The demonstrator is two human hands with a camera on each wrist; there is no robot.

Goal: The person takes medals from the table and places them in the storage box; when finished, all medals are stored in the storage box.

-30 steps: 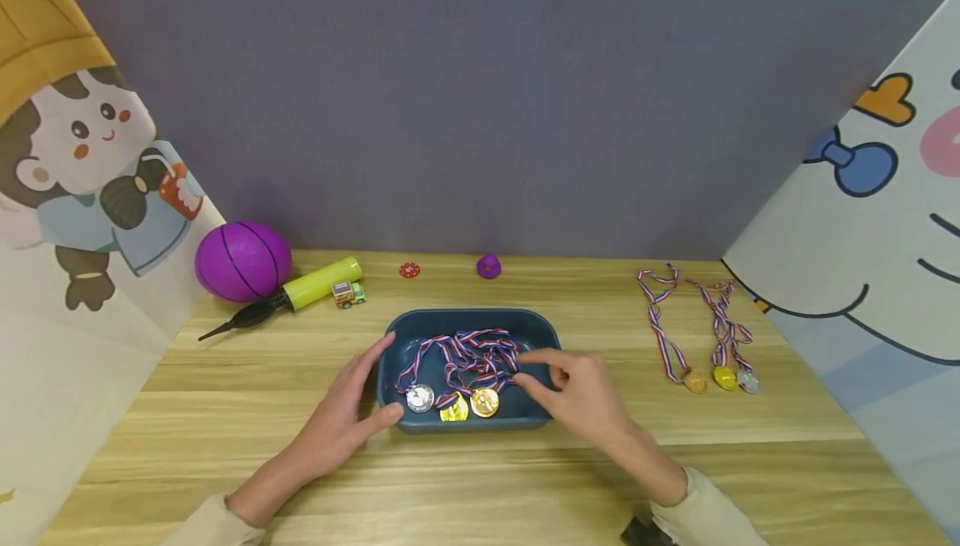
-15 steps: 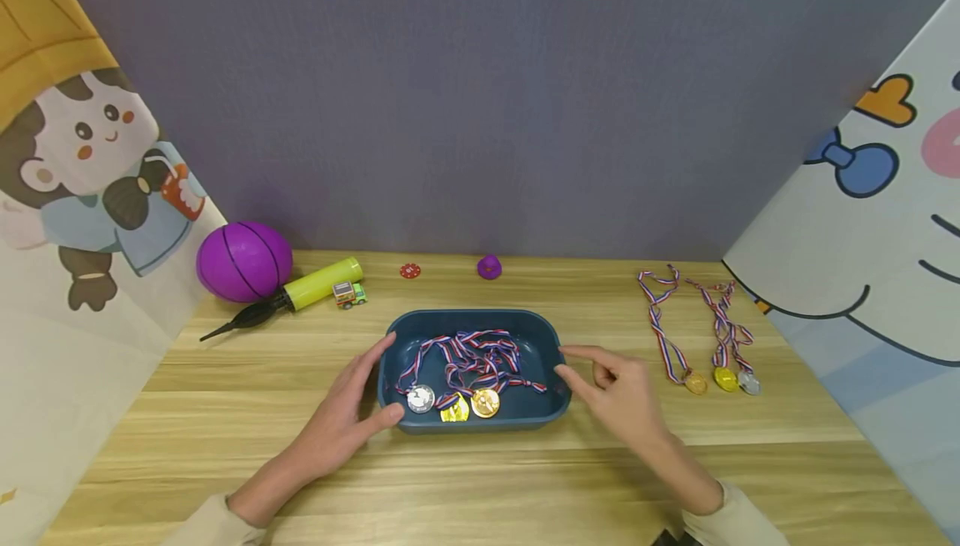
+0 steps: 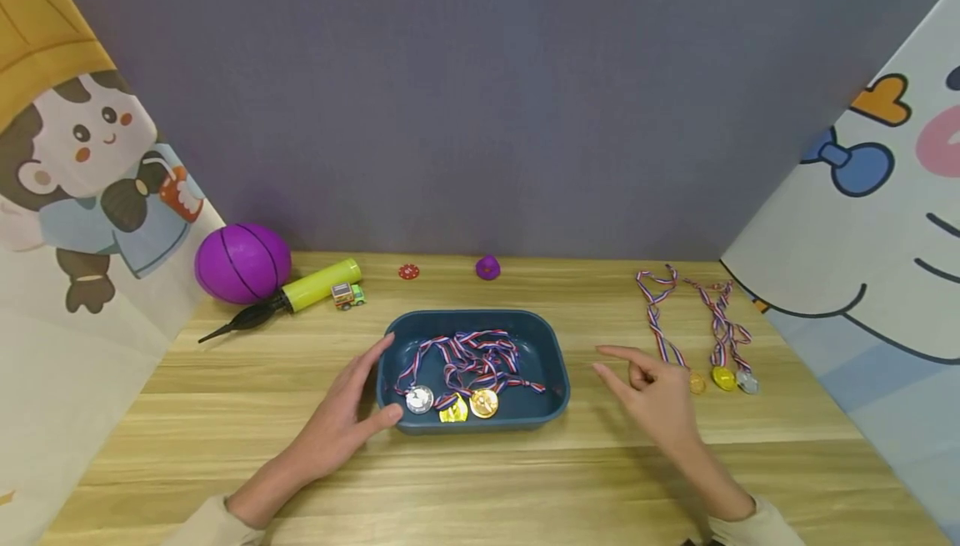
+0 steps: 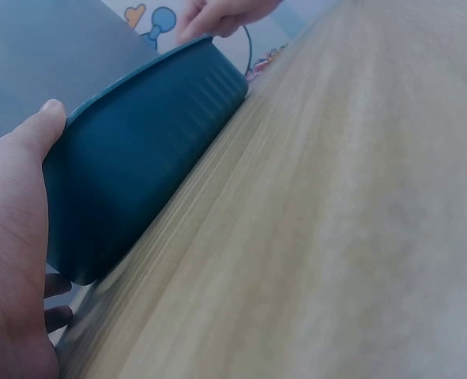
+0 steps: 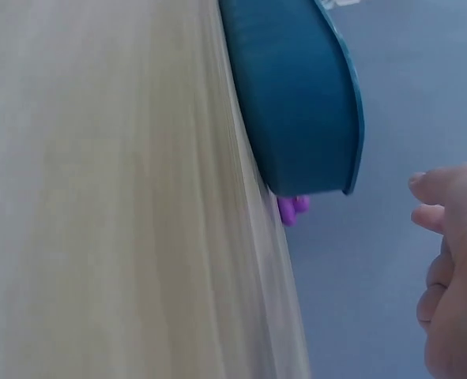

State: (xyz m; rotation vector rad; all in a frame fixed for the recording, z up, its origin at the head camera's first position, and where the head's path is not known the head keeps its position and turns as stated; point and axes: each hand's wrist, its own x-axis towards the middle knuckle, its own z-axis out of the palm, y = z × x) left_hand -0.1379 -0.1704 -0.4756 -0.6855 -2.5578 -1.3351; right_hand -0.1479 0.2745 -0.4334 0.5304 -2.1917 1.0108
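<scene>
A dark blue tray (image 3: pixel 553 343) sits mid-table and holds a tangle of striped ribbons (image 3: pixel 468 358) with a silver medal (image 3: pixel 418 399) and two gold medals (image 3: pixel 483 403). My left hand (image 3: pixel 348 406) rests against the tray's left end, fingers straight along the wall and thumb at the front corner; the left wrist view shows the thumb (image 4: pixel 28 138) on the tray (image 4: pixel 138 166). My right hand (image 3: pixel 654 389) hovers empty to the right of the tray, fingers loosely extended, close to three medals (image 3: pixel 722 377) lying on the table. In the right wrist view, the right hand (image 5: pixel 454 268) is apart from the tray (image 5: pixel 296 95).
A purple ball (image 3: pixel 242 262), a yellow pump (image 3: pixel 318 284) and a toy truck (image 3: pixel 348 295) lie at the back left. A red disc (image 3: pixel 408 271) and a purple duck (image 3: pixel 488 267) sit by the back wall. Cartoon panels close both sides.
My right hand has left the ribbons in the tray and moved right, out over the table towards the laid-out medals. The left hand and the tray have stayed put.
</scene>
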